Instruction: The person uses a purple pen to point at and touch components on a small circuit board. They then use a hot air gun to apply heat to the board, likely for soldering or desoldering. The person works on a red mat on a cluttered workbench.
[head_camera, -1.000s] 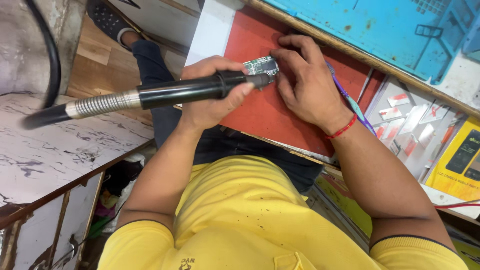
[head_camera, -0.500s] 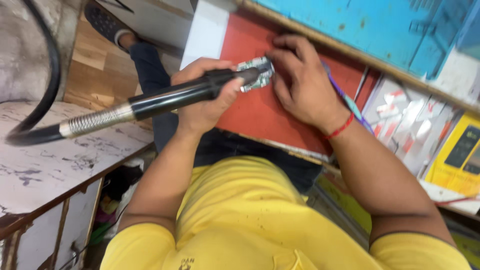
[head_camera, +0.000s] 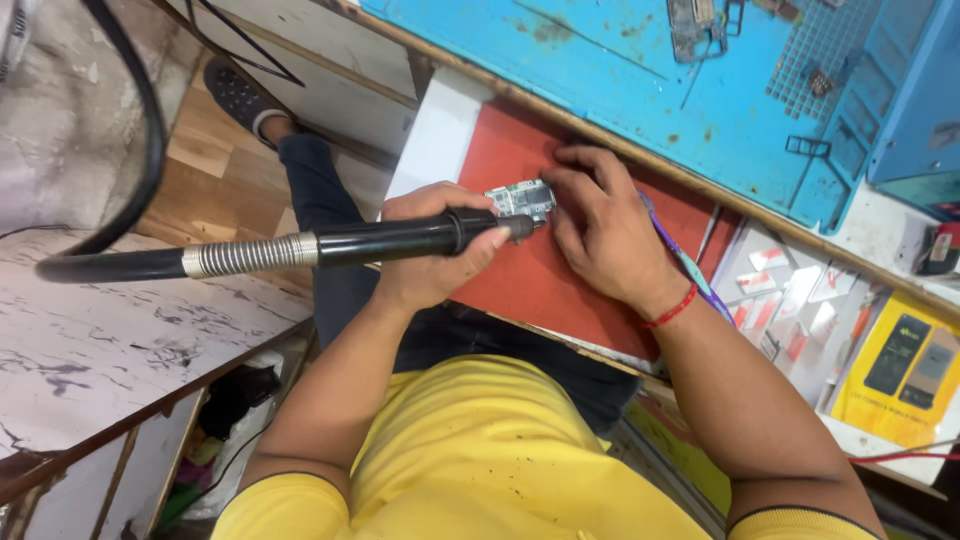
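Observation:
My left hand (head_camera: 430, 255) grips a black hot-air wand (head_camera: 385, 240) with a ribbed metal collar and a thick black hose. Its nozzle touches a small green circuit board (head_camera: 520, 198). The board lies on a red mat (head_camera: 520, 290). My right hand (head_camera: 600, 230), with a red thread at the wrist, presses its fingers down on the right side of the board and holds it in place. Part of the board is hidden under the fingers and the nozzle.
A blue work surface (head_camera: 640, 90) with small parts runs behind the mat. A purple-handled tool (head_camera: 690, 265), clear packets (head_camera: 790, 300) and a yellow box (head_camera: 900, 370) lie to the right. A white marbled tabletop (head_camera: 100, 340) stands on the left. My foot (head_camera: 235, 90) rests on the wooden floor.
The wand has swung from a tilt to nearly level, its nozzle still at the board. Both hands have kept their hold. The view has shifted so the blue surface shows more.

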